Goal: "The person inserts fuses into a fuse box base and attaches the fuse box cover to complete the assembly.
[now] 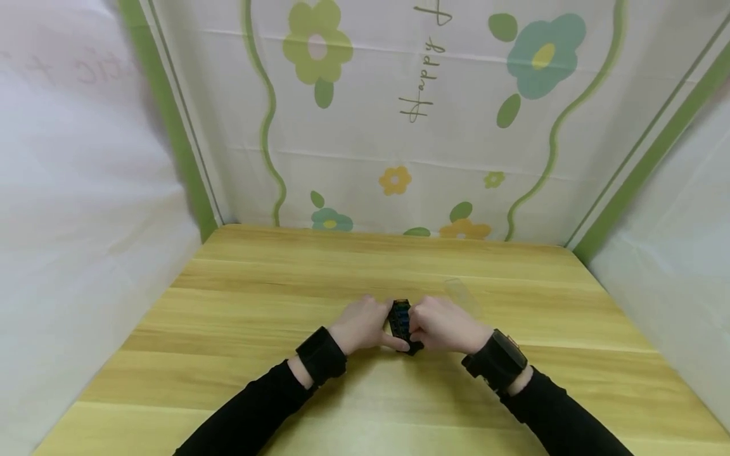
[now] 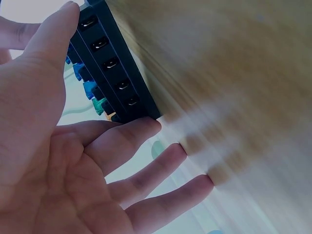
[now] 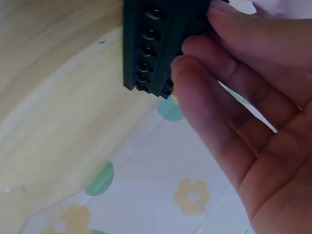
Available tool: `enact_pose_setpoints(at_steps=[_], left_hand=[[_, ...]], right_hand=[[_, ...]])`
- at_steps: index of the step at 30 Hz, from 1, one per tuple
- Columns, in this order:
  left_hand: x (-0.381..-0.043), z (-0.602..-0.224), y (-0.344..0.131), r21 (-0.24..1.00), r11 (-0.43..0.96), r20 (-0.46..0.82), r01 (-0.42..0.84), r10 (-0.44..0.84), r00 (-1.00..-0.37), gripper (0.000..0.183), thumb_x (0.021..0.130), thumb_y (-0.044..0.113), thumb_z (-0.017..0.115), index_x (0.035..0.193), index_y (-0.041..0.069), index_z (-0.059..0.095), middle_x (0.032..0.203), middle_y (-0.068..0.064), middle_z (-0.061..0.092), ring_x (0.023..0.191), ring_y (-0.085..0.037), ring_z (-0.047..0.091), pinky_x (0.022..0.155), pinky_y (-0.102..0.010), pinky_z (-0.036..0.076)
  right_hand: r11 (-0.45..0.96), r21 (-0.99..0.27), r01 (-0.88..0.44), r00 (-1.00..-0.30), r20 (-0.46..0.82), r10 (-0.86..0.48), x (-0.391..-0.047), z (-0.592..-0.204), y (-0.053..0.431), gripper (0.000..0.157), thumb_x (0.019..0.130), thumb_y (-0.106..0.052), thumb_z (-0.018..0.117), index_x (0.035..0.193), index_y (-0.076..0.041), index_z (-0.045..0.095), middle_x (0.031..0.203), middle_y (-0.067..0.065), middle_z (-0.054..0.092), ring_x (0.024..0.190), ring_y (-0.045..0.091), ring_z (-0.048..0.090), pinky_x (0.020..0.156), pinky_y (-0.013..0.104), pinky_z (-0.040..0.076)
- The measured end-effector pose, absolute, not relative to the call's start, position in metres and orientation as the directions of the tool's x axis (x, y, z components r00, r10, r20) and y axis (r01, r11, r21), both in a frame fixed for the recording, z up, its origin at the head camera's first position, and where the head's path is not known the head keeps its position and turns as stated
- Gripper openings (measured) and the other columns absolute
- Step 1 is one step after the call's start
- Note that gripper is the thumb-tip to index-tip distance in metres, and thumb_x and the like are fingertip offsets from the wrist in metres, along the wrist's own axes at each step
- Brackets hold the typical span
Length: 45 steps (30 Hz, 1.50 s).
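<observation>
A black terminal block with a row of screw slots along its side stands between the two hands. Small blue, green and orange pieces stick out of its face in the left wrist view. My left hand grips the block by its two ends, thumb at the near end and forefinger at the far one; its other fingers stretch out to the table. Bent fingers and thumb of my right hand pinch at the block's face from the right. Whatever small part lies between those fingertips is hidden.
A clear plastic strip lies on the wooden table just beyond the right hand. Behind the table hangs a white cloth printed with flowers, and white sheets close off both sides.
</observation>
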<state>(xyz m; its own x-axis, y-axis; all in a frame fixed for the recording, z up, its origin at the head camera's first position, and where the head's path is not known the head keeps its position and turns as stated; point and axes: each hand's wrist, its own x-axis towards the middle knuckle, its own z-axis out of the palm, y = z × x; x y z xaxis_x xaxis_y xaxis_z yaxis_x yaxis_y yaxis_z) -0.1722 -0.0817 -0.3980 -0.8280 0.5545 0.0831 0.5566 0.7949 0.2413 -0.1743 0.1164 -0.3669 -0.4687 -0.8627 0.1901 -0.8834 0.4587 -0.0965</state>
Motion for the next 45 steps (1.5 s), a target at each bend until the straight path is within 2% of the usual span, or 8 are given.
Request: enact_pose_setpoints(at_steps=[5, 17, 23, 30, 34, 37, 40, 45], left_hand=[[-0.173, -0.399, -0.080, 0.262, 0.789, 0.090, 0.555, 0.553, -0.828, 0.080, 0.068, 0.070, 0.068, 0.119, 0.008, 0.059, 0.062, 0.002, 0.046, 0.061, -0.012, 0.044, 0.051, -0.021, 0.035], [-0.172, -0.396, -0.080, 0.302, 0.764, 0.125, 0.571, 0.562, -0.818, 0.065, 0.068, 0.066, 0.072, 0.100, 0.011, 0.060, 0.063, 0.003, 0.045, 0.057, -0.011, 0.041, 0.050, -0.020, 0.032], [-0.172, -0.401, -0.080, 0.284, 0.765, 0.117, 0.578, 0.571, -0.813, 0.069, 0.068, 0.068, 0.070, 0.106, 0.010, 0.060, 0.063, 0.003, 0.046, 0.057, -0.010, 0.043, 0.051, -0.020, 0.034], [-0.170, -0.406, -0.079, 0.280, 0.769, 0.101, 0.575, 0.571, -0.814, 0.074, 0.068, 0.069, 0.069, 0.110, 0.008, 0.060, 0.064, 0.003, 0.047, 0.059, -0.010, 0.045, 0.054, -0.021, 0.037], [-0.170, -0.406, -0.080, 0.304, 0.760, 0.113, 0.575, 0.570, -0.814, 0.068, 0.069, 0.066, 0.070, 0.105, 0.009, 0.059, 0.062, 0.003, 0.043, 0.055, -0.009, 0.042, 0.050, -0.020, 0.034], [-0.171, -0.404, -0.080, 0.319, 0.750, 0.132, 0.580, 0.571, -0.810, 0.063, 0.070, 0.065, 0.071, 0.100, 0.011, 0.058, 0.061, 0.004, 0.041, 0.053, -0.009, 0.039, 0.049, -0.019, 0.032], [-0.172, -0.402, -0.081, 0.334, 0.738, 0.149, 0.587, 0.574, -0.805, 0.062, 0.070, 0.063, 0.072, 0.100, 0.011, 0.059, 0.060, 0.004, 0.040, 0.053, -0.009, 0.039, 0.049, -0.020, 0.033], [-0.171, -0.402, -0.080, 0.338, 0.727, 0.164, 0.597, 0.580, -0.798, 0.061, 0.070, 0.061, 0.073, 0.103, 0.012, 0.060, 0.060, 0.004, 0.042, 0.053, -0.009, 0.040, 0.050, -0.020, 0.033]], right_hand=[[0.467, -0.095, -0.879, -0.476, 0.149, -0.867, -0.178, -0.359, 0.112, 0.053, 0.071, 0.000, 0.072, 0.052, -0.023, 0.028, 0.060, -0.011, 0.013, 0.054, 0.005, 0.011, 0.048, 0.019, 0.015], [0.465, -0.037, -0.884, -0.466, 0.132, -0.875, -0.183, -0.359, 0.108, 0.051, 0.068, 0.001, 0.064, 0.053, -0.023, 0.021, 0.056, -0.010, 0.008, 0.056, 0.008, 0.006, 0.051, 0.024, 0.011], [0.466, -0.062, -0.883, -0.470, 0.103, -0.877, -0.182, -0.363, 0.114, 0.050, 0.075, -0.007, 0.073, 0.050, -0.025, 0.034, 0.053, -0.013, 0.015, 0.050, 0.005, 0.012, 0.049, 0.020, 0.017], [0.460, -0.187, -0.868, -0.470, 0.015, -0.882, -0.181, -0.354, 0.118, 0.030, 0.080, -0.006, 0.072, 0.054, -0.017, 0.060, 0.052, -0.014, 0.027, 0.050, 0.003, 0.023, 0.051, 0.018, 0.026], [0.461, -0.142, -0.876, -0.459, -0.052, -0.887, -0.181, -0.346, 0.112, 0.044, 0.080, -0.003, 0.069, 0.050, -0.019, 0.040, 0.055, -0.012, 0.016, 0.052, 0.005, 0.015, 0.049, 0.020, 0.018], [0.453, -0.053, -0.890, -0.449, -0.076, -0.890, -0.180, -0.342, 0.108, 0.052, 0.079, -0.002, 0.068, 0.057, -0.020, 0.025, 0.061, -0.008, 0.010, 0.055, 0.008, 0.011, 0.050, 0.022, 0.016], [0.457, 0.008, -0.889, -0.456, -0.082, -0.886, -0.180, -0.341, 0.104, 0.050, 0.079, -0.001, 0.068, 0.057, -0.021, 0.027, 0.059, -0.008, 0.013, 0.054, 0.008, 0.015, 0.049, 0.021, 0.018], [0.454, 0.050, -0.890, -0.457, -0.088, -0.885, -0.178, -0.343, 0.098, 0.036, 0.077, -0.003, 0.069, 0.058, -0.022, 0.046, 0.057, -0.010, 0.029, 0.052, 0.006, 0.027, 0.048, 0.020, 0.024]])
